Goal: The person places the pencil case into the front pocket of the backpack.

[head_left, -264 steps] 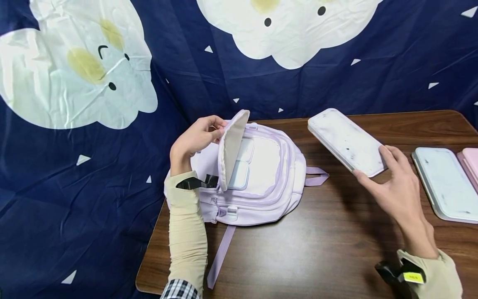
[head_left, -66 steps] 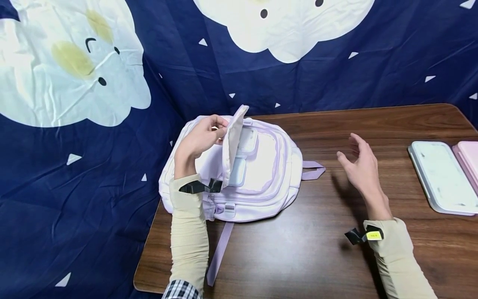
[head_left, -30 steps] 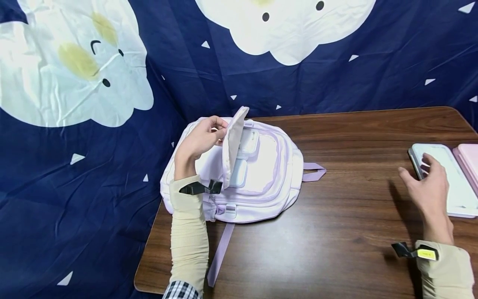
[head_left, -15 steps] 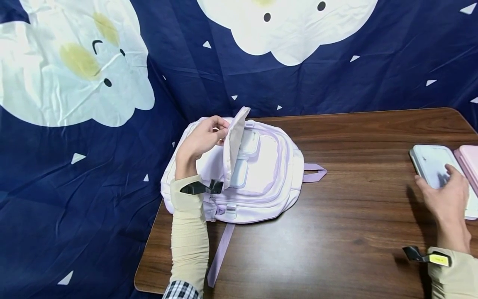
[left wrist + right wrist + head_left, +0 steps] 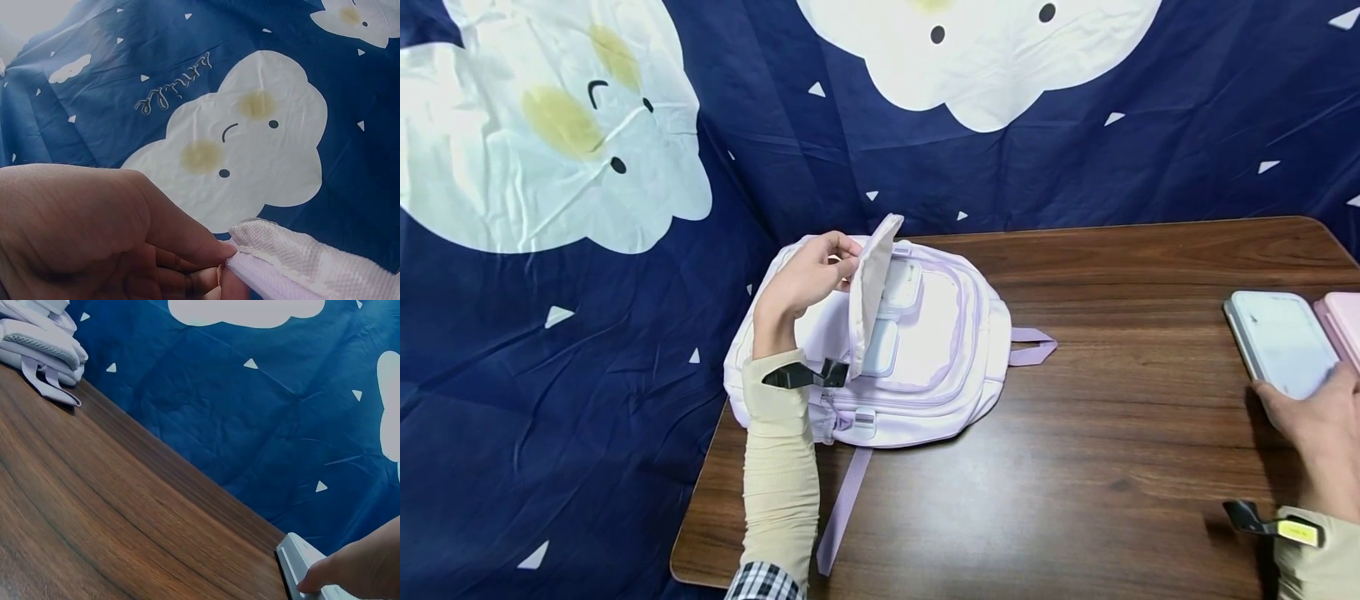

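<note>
A lilac backpack (image 5: 955,400) lies on the table in the head view. My left hand (image 5: 805,283) pinches the edge of its raised flap (image 5: 871,296); thumb and fingers on that fabric edge show close up in the left wrist view. From under the flap show the ends of a white case (image 5: 904,283) and a pale blue case (image 5: 882,346), their other ends hidden. At the far right, my right hand (image 5: 1315,429) grips the near part of a flat light blue case (image 5: 1273,329). Its thumb (image 5: 322,575) presses the case's side in the right wrist view.
A pink case (image 5: 1343,321) lies close along the light blue one, cut by the frame. A strap loop (image 5: 1033,346) sticks out right of the backpack, and a long strap (image 5: 844,512) trails toward the front. Dark blue printed cloth (image 5: 1045,183) hangs behind the wooden table (image 5: 1075,500).
The white case my right hand held earliest has left it; a white case end now sits higher under the flap. My right hand has moved right, onto the light blue case. The left still pinches.
</note>
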The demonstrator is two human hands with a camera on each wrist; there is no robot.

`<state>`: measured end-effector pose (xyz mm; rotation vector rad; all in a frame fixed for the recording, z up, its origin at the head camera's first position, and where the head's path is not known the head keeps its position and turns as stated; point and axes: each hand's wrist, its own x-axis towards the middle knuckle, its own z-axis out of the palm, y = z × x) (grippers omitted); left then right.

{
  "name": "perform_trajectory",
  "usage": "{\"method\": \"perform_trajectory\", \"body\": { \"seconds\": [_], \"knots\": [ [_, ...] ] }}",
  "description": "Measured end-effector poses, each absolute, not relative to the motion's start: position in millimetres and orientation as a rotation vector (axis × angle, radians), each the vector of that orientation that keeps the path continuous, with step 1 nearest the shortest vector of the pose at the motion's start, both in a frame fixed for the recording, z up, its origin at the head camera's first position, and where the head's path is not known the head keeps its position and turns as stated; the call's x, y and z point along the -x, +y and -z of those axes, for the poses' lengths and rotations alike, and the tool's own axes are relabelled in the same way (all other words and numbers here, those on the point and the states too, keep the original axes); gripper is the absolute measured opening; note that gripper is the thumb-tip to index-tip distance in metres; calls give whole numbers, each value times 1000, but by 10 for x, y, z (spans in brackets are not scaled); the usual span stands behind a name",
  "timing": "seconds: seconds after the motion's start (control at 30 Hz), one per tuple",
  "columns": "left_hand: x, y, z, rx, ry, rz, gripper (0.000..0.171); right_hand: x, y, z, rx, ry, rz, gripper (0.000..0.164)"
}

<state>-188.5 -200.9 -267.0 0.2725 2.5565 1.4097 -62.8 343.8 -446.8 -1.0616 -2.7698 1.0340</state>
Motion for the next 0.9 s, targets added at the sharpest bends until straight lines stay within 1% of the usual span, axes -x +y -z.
{"method": "perform_trajectory", "body": {
  "seconds": [0.2, 0.4, 0.47, 0.6, 0.77, 0.83, 0.9],
  "knots": [
    [1882, -2009, 2680, -277, 2560, -1412, 19, 561, 3441, 4513, 969, -2761, -989, 88],
    [1882, -2005, 2665, -283, 2554, -1424, 18, 469, 3401, 4537, 856, -2671, -1004, 95],
    [1884, -2005, 2664, -291, 2556, -1424, 19, 468, 3387, 4534, 900, -2684, -996, 92],
    [1891, -2011, 2670, -299, 2570, -1413, 18, 491, 3378, 4536, 1023, -2752, -952, 80],
    [1888, -2012, 2676, -304, 2577, -1408, 18, 472, 3375, 4563, 1007, -2710, -986, 68],
    [1885, -2011, 2680, -307, 2579, -1406, 18, 464, 3363, 4565, 1001, -2674, -1010, 67],
    [1885, -2012, 2684, -308, 2585, -1406, 17, 458, 3354, 4564, 1017, -2659, -1025, 70]
  ]
}}
